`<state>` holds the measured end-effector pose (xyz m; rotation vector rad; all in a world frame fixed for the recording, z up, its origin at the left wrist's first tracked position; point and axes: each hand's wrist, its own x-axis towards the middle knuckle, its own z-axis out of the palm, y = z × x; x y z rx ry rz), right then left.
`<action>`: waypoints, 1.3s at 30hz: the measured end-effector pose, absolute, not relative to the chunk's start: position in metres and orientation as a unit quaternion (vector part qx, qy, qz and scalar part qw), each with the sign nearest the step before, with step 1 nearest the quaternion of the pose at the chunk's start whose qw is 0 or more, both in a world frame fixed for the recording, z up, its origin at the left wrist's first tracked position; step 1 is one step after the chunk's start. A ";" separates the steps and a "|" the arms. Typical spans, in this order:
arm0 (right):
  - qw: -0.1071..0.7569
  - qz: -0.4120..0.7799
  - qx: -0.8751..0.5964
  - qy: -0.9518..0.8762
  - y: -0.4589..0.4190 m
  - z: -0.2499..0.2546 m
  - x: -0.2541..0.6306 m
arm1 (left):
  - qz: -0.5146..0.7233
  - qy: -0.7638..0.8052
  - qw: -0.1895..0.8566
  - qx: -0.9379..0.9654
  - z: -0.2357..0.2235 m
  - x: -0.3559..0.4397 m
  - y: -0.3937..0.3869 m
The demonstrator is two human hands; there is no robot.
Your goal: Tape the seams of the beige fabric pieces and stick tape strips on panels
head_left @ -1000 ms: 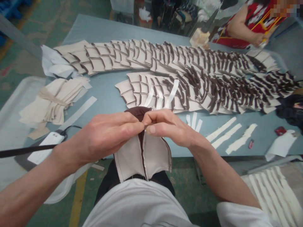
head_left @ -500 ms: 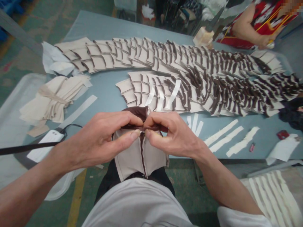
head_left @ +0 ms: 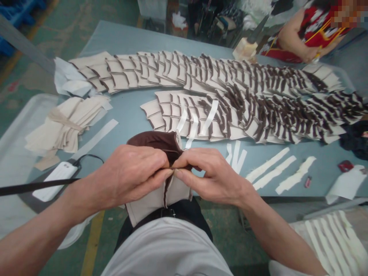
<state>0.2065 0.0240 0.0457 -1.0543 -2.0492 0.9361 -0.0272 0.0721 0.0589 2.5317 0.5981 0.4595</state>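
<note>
Pinching the brown-and-cream piece between closed thumb and fingertips, the left hand meets the right hand, likewise pinched shut on it. The piece hangs below both hands, its brown part beyond them, at the near edge of the bench.

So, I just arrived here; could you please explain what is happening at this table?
A person pinches a brown and cream fabric piece between the fingertips of the left hand and the right hand, close together in front of the body. On the table lie two long rows of similar-coloured pieces, with pale strips nearer the person. Across the table, another person stands or sits; what they handle is unclear.
</note>
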 end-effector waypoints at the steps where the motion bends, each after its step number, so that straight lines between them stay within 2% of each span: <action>1: 0.337 0.384 -0.396 -0.763 0.025 0.043 0.206 | 0.179 0.223 0.260 0.922 0.057 -0.026 0.072; 6: 0.415 0.537 -0.367 -0.636 0.027 0.031 0.195 | 0.239 0.246 0.419 0.841 0.057 -0.024 0.068; 9: 0.419 0.623 -0.355 -0.557 0.025 0.025 0.188 | 0.242 0.245 0.497 0.797 0.059 -0.027 0.062; 12: 0.403 0.679 -0.344 -0.508 0.023 0.022 0.185 | 0.227 0.239 0.521 0.787 0.060 -0.029 0.059; 17: 0.426 0.633 -0.356 -0.540 0.022 0.026 0.180 | 0.248 0.250 0.549 0.758 0.052 -0.028 0.058; 22: 0.486 0.646 -0.283 -0.516 0.018 0.024 0.169 | 0.295 0.267 0.632 0.665 0.038 -0.023 0.049; 25: 0.495 0.626 -0.306 -0.519 0.018 0.022 0.167 | 0.320 0.277 0.634 0.647 0.034 -0.021 0.047; 29: 0.436 0.562 -0.370 -0.598 0.028 0.028 0.179 | 0.308 0.271 0.613 0.676 0.037 -0.025 0.057; 35: 0.339 0.437 -0.385 -0.739 0.047 0.034 0.216 | 0.252 0.272 0.586 0.721 0.047 -0.036 0.072; 39: 0.273 0.428 -0.428 -0.748 0.050 0.025 0.239 | 0.245 0.288 0.553 0.742 0.046 -0.044 0.074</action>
